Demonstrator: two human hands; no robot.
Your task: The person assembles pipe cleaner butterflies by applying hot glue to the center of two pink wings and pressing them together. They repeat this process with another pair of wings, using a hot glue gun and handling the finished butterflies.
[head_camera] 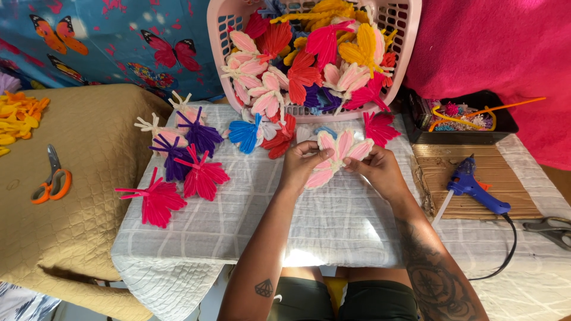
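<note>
A pale pink pipe-cleaner butterfly is held between both hands over the white quilted cloth. My left hand pinches its left wings. My right hand grips its right side. Just behind it a pink basket lies tipped, spilling red, yellow, pink and purple butterflies. Finished ones lie to the left on the cloth: two hot pink butterflies, purple ones and a blue one.
A blue glue gun rests on cardboard at the right, its cord trailing off. Grey scissors lie at the far right. Orange-handled scissors sit on a tan quilt at the left. A black tray holds small craft bits.
</note>
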